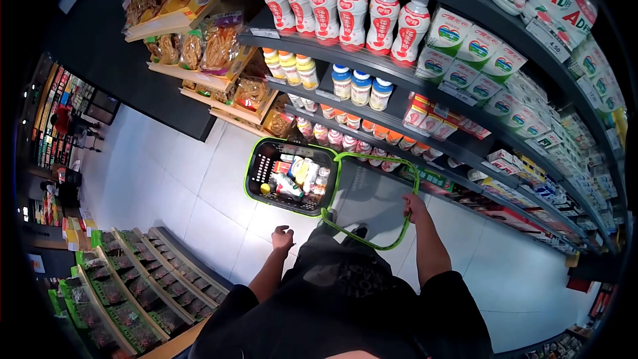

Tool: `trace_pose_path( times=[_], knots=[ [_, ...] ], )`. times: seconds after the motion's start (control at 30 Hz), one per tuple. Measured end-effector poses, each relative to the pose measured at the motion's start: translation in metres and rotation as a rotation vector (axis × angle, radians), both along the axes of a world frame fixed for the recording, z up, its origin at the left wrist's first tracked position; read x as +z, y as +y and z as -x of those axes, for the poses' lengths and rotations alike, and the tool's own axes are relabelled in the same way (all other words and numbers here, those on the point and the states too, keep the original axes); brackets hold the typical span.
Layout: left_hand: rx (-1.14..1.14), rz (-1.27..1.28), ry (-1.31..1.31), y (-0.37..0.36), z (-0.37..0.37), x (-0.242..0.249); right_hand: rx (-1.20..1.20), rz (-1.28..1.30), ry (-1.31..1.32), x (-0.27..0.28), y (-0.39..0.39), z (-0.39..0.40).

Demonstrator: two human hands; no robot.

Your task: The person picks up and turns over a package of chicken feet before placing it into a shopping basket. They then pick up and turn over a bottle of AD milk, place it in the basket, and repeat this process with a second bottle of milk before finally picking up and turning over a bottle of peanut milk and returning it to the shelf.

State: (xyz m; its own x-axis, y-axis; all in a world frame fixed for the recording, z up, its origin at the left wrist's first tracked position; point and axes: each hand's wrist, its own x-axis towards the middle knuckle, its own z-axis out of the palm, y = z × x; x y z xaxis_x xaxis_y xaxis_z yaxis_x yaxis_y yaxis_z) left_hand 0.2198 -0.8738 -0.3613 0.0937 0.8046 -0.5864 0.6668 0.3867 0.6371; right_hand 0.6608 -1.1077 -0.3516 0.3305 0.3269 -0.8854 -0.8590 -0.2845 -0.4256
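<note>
A black shopping basket (pixel 256 166) with a bright green rim is in front of me, above the tiled floor. Several packaged goods lie in it, among them a white and green bottle (pixel 287 185) and a small yellow item (pixel 265 188). Its long green handle (pixel 372 244) extends out to the right, and my right hand (pixel 413 207) is closed around the far end of it. My left hand (pixel 283 237) hangs just below the basket's near side, fingers loosely bent and apart, with nothing in it.
Curved dark shelves with red-and-white bottles (pixel 351 10), blue-capped bottles (pixel 361 88) and milk cartons (pixel 480 45) rise ahead and to the right. Wooden racks of bagged snacks (pixel 221 46) stand at upper left. A tiered produce-style rack (pixel 126 286) is at lower left, with people (pixel 63 186) farther off.
</note>
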Motion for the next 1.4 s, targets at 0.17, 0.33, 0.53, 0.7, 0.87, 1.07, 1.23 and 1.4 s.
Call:
trace_pose_path(
  times=[0.17, 0.33, 0.53, 0.7, 0.87, 1.07, 1.23, 1.4],
  knots=[
    [-0.008, 0.014, 0.033, -0.027, -0.008, -0.003, -0.047, 0.043, 0.010, 0.005, -0.064, -0.028],
    [0.038, 0.091, 0.227, -0.071, 0.013, 0.002, -0.114, 0.085, 0.031, 0.011, -0.135, -0.047],
    [-0.013, 0.084, 0.429, -0.072, 0.035, 0.003, -0.165, 0.154, -0.038, 0.016, -0.220, -0.057],
    [0.101, 0.047, 0.207, -0.059, 0.008, 0.013, -0.225, 0.182, -0.060, 0.019, -0.280, -0.068],
    [-0.092, -0.039, 0.159, -0.046, -0.033, 0.018, -0.267, 0.224, -0.099, 0.028, -0.305, -0.060],
    [-0.184, -0.041, 0.245, -0.046, -0.037, -0.003, -0.188, 0.300, -0.285, 0.023, -0.313, -0.065],
    [-0.291, 0.146, 0.314, -0.019, -0.038, -0.005, -0.082, 0.379, -0.368, 0.066, -0.251, -0.081],
    [-0.255, 0.148, 0.176, 0.012, -0.061, -0.013, -0.039, 0.476, -0.454, 0.086, -0.233, -0.079]
  ],
)
